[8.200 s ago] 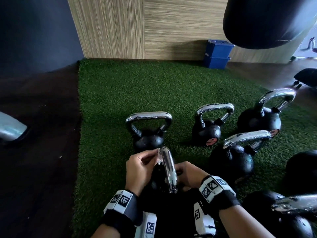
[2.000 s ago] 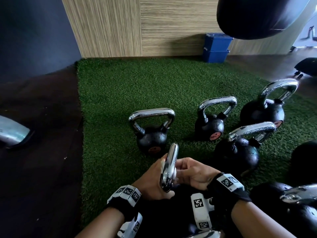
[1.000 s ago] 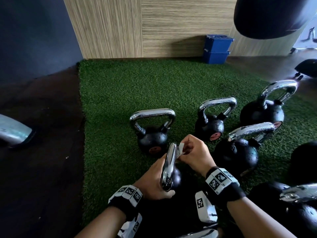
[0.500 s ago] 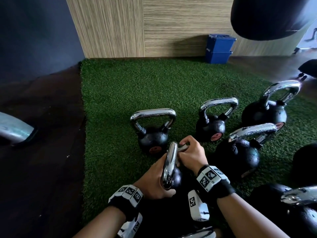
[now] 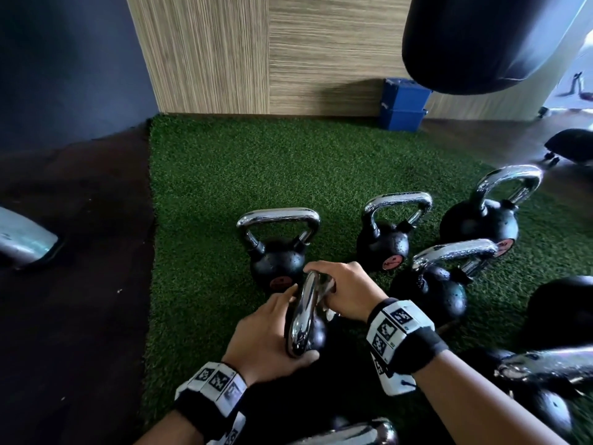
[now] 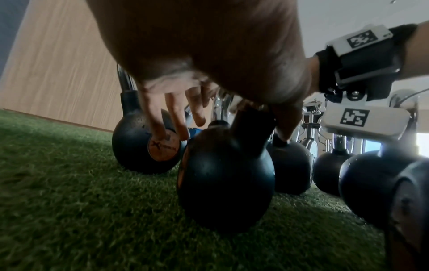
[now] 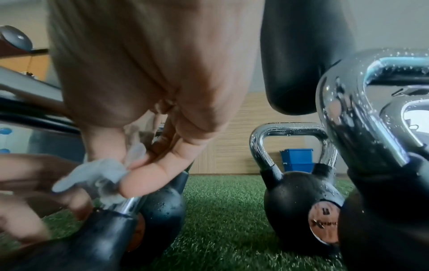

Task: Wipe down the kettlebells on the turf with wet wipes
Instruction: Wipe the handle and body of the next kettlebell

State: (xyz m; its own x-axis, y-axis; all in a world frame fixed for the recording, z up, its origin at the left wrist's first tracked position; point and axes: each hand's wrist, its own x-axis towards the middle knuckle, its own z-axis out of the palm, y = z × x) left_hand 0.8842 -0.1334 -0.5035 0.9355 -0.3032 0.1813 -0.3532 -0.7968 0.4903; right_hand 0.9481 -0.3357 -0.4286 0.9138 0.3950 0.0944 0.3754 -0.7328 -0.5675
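Wiping the chrome handle (image 5: pixel 305 313) of the nearest kettlebell (image 6: pixel 226 180) on the turf (image 5: pixel 256 175).
Our left hand (image 5: pixel 263 338) grips the handle's near end; our right hand (image 5: pixel 345 292) pinches the wet wipe (image 7: pixel 92 175) in curled fingers (image 7: pixel 148 177) against it. Next we judge the black body needs wiping, then the neighbours.

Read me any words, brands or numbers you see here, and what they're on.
"X": the start of a brand word on the round badge of a kettlebell; the rest, and the number above it, are blurred.
Second badge: also an "X", rest unreadable.
Wrist bands: code squares, no words.
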